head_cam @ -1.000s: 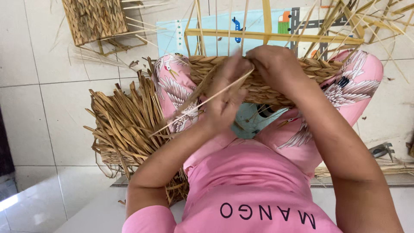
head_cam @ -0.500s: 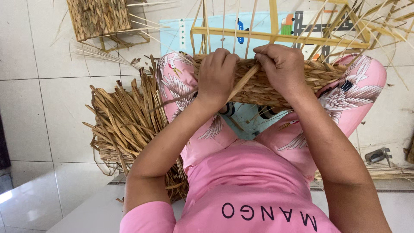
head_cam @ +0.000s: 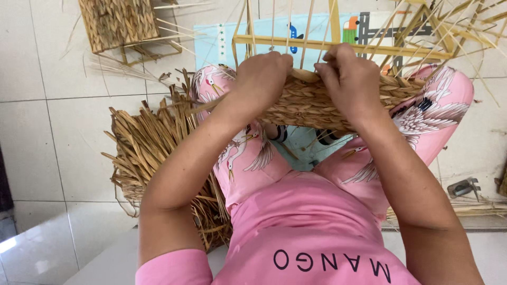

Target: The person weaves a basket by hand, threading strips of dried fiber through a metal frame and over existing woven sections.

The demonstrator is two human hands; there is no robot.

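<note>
A half-woven straw basket [head_cam: 311, 103] rests across my knees, with thin upright stakes and a yellow wooden frame [head_cam: 369, 48] rising from its top. My left hand [head_cam: 264, 76] grips the woven rim at its upper edge, fingers curled over it. My right hand [head_cam: 351, 79] presses on the rim beside it, fingertips pinching a strand at the top row. Both hands sit close together, a small gap between them. I wear pink trousers with a bird print [head_cam: 248, 153].
A pile of loose dried straw strands [head_cam: 153, 153] lies on the tiled floor at my left. A finished woven basket on a frame [head_cam: 119, 24] stands at the upper left. A light blue mat [head_cam: 216, 47] lies under the work. A small metal tool [head_cam: 465, 187] lies at right.
My hands have moved up from the basket's front to its top rim. The long strand that the left hand drew out a second ago is now tucked into the weave.
</note>
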